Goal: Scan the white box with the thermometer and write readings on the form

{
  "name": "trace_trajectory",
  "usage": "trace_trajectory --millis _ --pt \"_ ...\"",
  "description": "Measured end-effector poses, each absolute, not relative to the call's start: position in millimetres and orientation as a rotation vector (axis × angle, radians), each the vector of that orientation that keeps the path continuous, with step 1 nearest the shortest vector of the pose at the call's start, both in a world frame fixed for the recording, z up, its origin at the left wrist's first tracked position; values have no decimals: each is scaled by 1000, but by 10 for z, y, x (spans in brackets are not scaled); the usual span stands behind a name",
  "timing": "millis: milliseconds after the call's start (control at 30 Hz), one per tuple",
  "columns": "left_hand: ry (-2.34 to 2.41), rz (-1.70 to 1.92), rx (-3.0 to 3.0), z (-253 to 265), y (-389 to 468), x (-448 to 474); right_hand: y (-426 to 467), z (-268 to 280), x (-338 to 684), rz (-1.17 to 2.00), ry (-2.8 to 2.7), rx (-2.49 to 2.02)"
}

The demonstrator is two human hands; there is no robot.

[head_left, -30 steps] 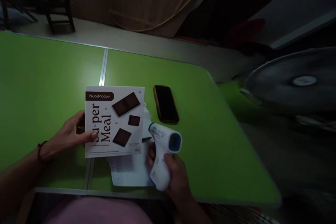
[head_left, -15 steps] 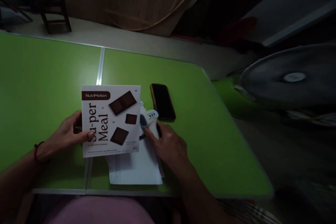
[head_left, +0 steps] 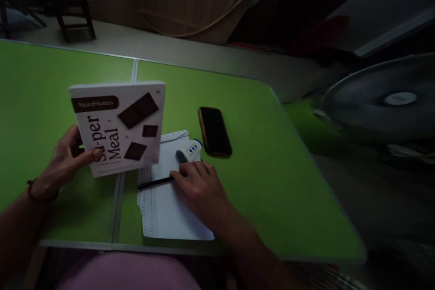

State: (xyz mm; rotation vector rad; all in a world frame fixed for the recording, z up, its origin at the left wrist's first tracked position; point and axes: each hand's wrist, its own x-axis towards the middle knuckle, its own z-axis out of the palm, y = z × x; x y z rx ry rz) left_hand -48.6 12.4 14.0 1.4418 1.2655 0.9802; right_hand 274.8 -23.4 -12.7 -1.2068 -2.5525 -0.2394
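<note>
Phone (head_left: 215,131), lying on green table (head_left: 272,199) beside white thermometer (head_left: 190,150); papers (head_left: 180,219), lying under black pen (head_left: 154,183); right hand (head_left: 201,188), curling fingers at pen's end — grip impossible to tell. Box (head_left: 118,129), hiding interior and papers' upper left corner — being clamped aslant above table between thumb and fingers of left hand (head_left: 66,155).

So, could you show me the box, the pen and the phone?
Box (head_left: 120,129): head view, on the middle of its printed front.
Pen (head_left: 154,183): head view, on its black barrel, over the paper (head_left: 176,213).
Phone (head_left: 215,131): head view, on the middle of its dark screen.
</note>
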Motion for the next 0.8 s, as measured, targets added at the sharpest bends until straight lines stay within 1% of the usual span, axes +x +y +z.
trace_trajectory --millis 133,233,300,367,467,533,600,667,733,800 --pt "1403 1187 1502 101 178 -604 -227 -193 2741 -269 -2584 -1185" --pt "1509 1131 1554 95 229 -646 -213 -215 2733 -248 -2574 -1118" --pt "1524 1077 1653 119 252 -640 -215 -218 2717 -156 -2513 -1108" --pt "1606 1119 1853 161 246 -604 -245 -215 2697 54 -2360 -1144" --pt "2015 1119 2192 214 163 -513 -345 -199 2668 457 -1950 -1290" --pt "2226 1110 2282 213 74 -435 -415 -184 2645 720 -1674 -1356" --pt "2086 1089 2399 176 -13 -336 -456 -174 2616 972 -1462 -1365" --pt "1576 947 2593 120 -76 -212 -460 -175 2584 1155 -1323 -1374" --pt "1020 678 2724 66 -105 -82 -442 -190 2550 1199 -1257 -1424" --pt "715 479 2722 24 -108 22 -424 -218 2516 1159 -1261 -1482"
